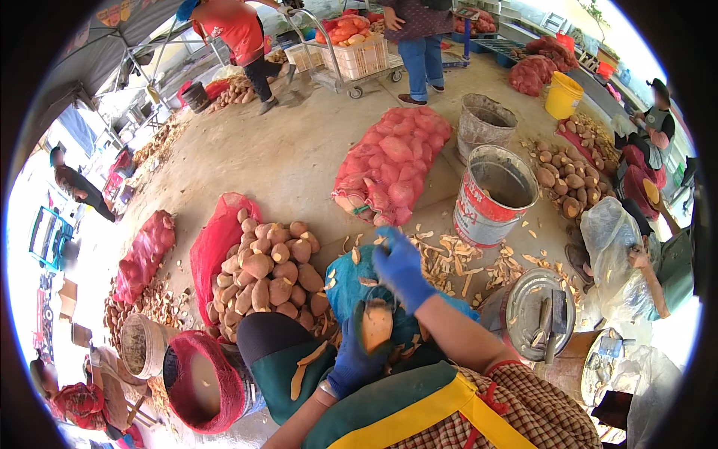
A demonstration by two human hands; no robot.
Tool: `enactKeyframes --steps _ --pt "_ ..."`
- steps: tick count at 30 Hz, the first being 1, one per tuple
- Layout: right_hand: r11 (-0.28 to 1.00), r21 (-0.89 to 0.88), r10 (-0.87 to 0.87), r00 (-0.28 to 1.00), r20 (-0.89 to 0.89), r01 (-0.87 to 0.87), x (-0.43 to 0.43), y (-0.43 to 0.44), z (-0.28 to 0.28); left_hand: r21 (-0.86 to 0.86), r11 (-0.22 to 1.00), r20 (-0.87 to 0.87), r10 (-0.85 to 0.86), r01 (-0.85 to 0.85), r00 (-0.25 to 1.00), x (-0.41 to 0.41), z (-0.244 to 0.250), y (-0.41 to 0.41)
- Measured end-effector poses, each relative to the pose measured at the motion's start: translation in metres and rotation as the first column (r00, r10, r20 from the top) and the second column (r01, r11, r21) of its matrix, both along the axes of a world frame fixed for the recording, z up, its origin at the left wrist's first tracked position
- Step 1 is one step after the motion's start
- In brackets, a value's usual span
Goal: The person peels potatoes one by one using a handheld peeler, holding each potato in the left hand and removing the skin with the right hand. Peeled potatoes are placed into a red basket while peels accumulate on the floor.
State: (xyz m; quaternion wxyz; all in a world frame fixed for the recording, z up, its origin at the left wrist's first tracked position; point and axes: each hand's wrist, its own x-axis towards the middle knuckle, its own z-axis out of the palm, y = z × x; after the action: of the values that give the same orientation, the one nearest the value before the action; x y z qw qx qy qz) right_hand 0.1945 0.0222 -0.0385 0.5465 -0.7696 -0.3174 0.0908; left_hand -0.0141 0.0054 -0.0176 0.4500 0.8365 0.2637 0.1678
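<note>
My left hand (354, 359), in a blue glove, grips a partly peeled tuber (377, 326) above my lap; its bared flesh is pale orange. Just beyond it my right hand (403, 268), gloved too, is raised with bent fingers and blurred by motion. A blurred thin shape lies between that hand and the tuber; I cannot tell whether the hand holds it. Beneath both hands is a blue-green cloth or bag (345, 280) dotted with peel strips. Left of it rises a pile of brown tubers (269, 275), several with cut ends. A long peel strip (305, 367) rests on my apron.
A full red mesh sack (395, 160) lies ahead, beside a paint bucket (496, 196). To the right, a knife (552, 325) lies on a metal drum lid (527, 306). A bucket lined with red mesh (179, 387) holds murky liquid. One person (241, 42) walks near a loaded cart (356, 56).
</note>
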Motion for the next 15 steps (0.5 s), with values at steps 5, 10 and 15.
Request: enactKeyframes --steps 5,10,15 --pt "0.971 -0.04 -0.229 0.964 0.133 0.237 0.031 -0.001 -0.006 0.114 0.993 -0.021 0.031 -0.029 0.999 -0.004 0.011 0.003" --pt "0.995 0.018 -0.092 0.992 -0.09 0.094 0.01 -0.006 0.0 0.237 0.97 -0.043 -0.043 0.052 0.998 -0.005 0.01 -0.001" --pt "0.992 0.056 -0.091 0.937 -0.337 0.116 0.014 -0.005 0.01 0.287 0.957 -0.056 -0.034 0.048 0.998 -0.002 0.01 -0.001"
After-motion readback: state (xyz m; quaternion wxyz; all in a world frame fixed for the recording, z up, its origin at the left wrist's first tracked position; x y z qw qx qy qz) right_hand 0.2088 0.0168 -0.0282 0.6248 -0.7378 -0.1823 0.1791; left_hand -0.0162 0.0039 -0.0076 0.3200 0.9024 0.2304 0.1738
